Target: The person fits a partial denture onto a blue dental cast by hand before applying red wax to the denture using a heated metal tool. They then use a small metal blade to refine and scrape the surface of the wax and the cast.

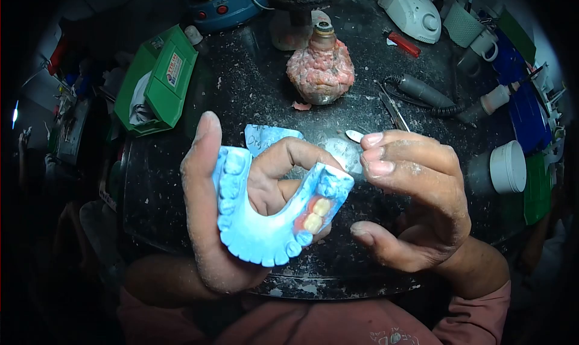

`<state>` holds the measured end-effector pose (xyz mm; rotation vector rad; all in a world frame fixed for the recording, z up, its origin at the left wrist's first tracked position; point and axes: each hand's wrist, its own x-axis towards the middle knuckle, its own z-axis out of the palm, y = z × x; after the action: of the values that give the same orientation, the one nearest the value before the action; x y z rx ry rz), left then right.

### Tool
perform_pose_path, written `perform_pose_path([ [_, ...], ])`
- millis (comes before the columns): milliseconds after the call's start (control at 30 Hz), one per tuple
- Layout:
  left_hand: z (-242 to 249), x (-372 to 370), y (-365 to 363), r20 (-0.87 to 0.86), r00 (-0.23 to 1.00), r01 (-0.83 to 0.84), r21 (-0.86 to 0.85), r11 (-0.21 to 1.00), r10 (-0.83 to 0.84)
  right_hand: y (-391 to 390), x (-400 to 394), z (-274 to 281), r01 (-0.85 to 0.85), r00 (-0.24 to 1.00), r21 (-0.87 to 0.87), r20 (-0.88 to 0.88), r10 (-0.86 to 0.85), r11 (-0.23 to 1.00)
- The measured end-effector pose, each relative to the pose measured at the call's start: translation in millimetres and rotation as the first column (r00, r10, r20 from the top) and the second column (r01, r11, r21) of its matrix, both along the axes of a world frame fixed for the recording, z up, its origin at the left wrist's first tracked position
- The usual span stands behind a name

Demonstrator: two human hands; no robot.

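A blue dental cast [263, 233] shaped like a horseshoe is in my left hand [208, 218], its row of teeth facing up. The thumb stands along the cast's left side, and the fingers curl behind it and through its inner gap. Two cream-coloured false teeth [318, 215] on pink gum material sit in its right arm. Beside that arm, my right hand [422, 194] hovers with thumb and fingers bent and apart. A small pale oval tip [354, 136], like the end of a spatula, shows right at its upper fingertips. Behind the cast lies a blue piece with handwriting [274, 137].
A spirit lamp [321, 70] crusted with pink wax stands at the back. The green bin [154, 85] is at left. At right are a dark handpiece [425, 90], a metal tool [395, 110], a red object [404, 44] and a white tub [508, 167]. A white machine [410, 13] stands behind.
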<state>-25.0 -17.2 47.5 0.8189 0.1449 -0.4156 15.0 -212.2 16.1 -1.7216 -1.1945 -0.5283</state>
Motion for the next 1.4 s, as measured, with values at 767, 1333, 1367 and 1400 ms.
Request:
perform_pose_path([
  [767, -3, -4, 6, 0.228, 0.939, 0.207, 0.216, 0.954, -0.256, 21, -8, -14, 0.05, 0.999, 0.197, 0.004, -0.051, 0.979],
  [1333, -1, -7, -4, 0.232, 0.962, 0.068, 0.315, 0.947, -0.146, 0, -1, -2, -0.083, 0.996, 0.006, -0.036, 0.083, 0.997],
  [1367, -1, -7, -4, 0.233, 0.962, 0.062, 0.314, 0.947, -0.141, 0, 0, -3, -0.074, 0.997, -0.017, -0.011, 0.074, 0.997],
  [1400, -1, -7, -5, 0.234, 0.963, 0.057, 0.314, 0.948, -0.136, 0, 0, -4, -0.074, 0.997, -0.017, -0.011, 0.074, 0.997],
])
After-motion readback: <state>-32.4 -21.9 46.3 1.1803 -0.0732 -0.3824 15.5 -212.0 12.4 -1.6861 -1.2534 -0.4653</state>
